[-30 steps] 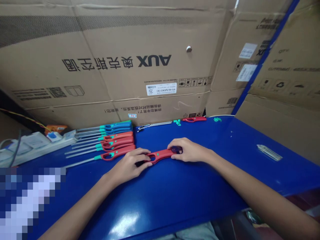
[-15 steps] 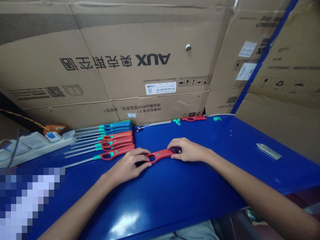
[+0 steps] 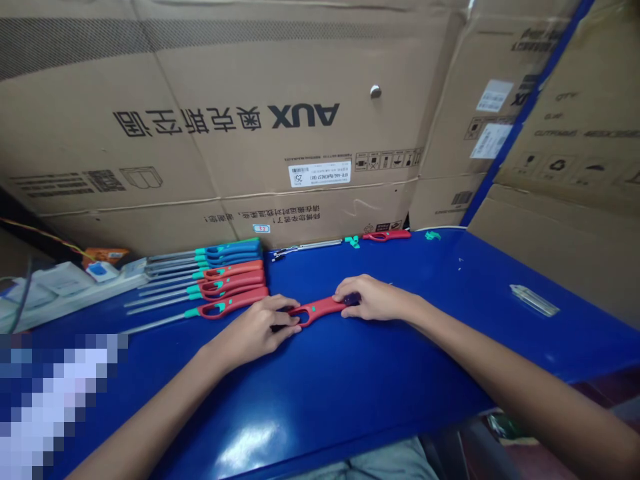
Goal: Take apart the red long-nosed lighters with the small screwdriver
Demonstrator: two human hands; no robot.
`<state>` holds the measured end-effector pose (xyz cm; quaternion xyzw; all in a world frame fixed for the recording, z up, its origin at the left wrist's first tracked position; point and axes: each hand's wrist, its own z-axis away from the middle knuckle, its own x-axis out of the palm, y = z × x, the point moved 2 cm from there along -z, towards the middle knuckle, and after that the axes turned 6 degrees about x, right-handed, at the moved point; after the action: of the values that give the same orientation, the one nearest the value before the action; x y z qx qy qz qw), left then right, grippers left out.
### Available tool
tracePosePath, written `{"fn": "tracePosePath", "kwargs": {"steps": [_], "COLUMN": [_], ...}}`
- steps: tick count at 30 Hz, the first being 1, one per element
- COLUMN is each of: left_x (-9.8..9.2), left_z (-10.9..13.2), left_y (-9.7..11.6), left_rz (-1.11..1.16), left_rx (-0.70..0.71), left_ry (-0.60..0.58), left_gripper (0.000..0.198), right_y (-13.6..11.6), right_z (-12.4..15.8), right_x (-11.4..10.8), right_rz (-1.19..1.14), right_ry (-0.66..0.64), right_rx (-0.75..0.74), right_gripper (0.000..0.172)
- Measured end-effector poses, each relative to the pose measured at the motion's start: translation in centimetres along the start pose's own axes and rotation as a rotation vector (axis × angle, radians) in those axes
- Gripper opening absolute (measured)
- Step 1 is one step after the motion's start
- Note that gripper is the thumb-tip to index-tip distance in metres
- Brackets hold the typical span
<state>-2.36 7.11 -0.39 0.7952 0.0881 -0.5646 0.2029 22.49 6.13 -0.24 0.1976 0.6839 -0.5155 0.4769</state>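
A red lighter body [image 3: 320, 309] lies on the blue table [image 3: 350, 387] between my hands. My left hand [image 3: 257, 328] grips its left end with curled fingers. My right hand [image 3: 373, 298] closes over its right end, where a dark part shows under the fingers. Just left of my left hand, a row of several finished long-nosed lighters [image 3: 220, 280] with red and blue handles lies side by side, metal tubes pointing left.
Large cardboard boxes [image 3: 280, 120] wall in the back and right of the table. A loose metal tube [image 3: 307, 247], a red handle [image 3: 386, 235] and teal bits [image 3: 433, 235] lie at the back. A small clear packet [image 3: 534, 301] sits right. A power strip [image 3: 65, 287] lies left.
Nothing has moved apart from a slight shift of the camera; both hands stay on the red lighter body.
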Motion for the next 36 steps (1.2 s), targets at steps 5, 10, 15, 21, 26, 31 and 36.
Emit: {"fn": "tracePosePath", "kwargs": {"steps": [5,10,15,21,26,31,36], "left_x": [0.2,0.3,0.2,-0.6,-0.8,-0.4,-0.3], "left_z": [0.1,0.3,0.4,0.2,0.5,0.5,0.3], "left_y": [0.3,-0.3,-0.4,-0.3,-1.1,-1.1,-0.6], "left_rz": [-0.041,-0.096,-0.126,-0.099,-0.119,-0.12,-0.121], "left_rx": [0.051,0.031,-0.005,-0.081,-0.084,-0.072,-0.046], "left_ry": [0.081,0.344,0.495,0.429,0.441,0.411,0.374], "left_gripper": [0.018,0.024,0.024,0.028,0.025,0.029,0.028], "right_y": [-0.5,-1.0,-1.7,-1.1,-0.9,-1.7,-2.0], "right_z": [0.4,0.8,1.2,0.9,0.9,1.3,1.3], "right_x": [-0.6,-1.8,-1.7,-2.0,-2.2,-2.2,-2.0], "right_rz": [-0.022,-0.115,-0.053,-0.042,-0.094,-0.043,0.05], "right_ry": [0.036,0.172,0.244,0.338,0.303,0.305,0.295], "right_rx": [0.008,-0.032,-0.116,-0.036,-0.062,-0.141,-0.121], "right_gripper": [0.024,0.025,0.02,0.011,0.019,0.024,0.022]}}
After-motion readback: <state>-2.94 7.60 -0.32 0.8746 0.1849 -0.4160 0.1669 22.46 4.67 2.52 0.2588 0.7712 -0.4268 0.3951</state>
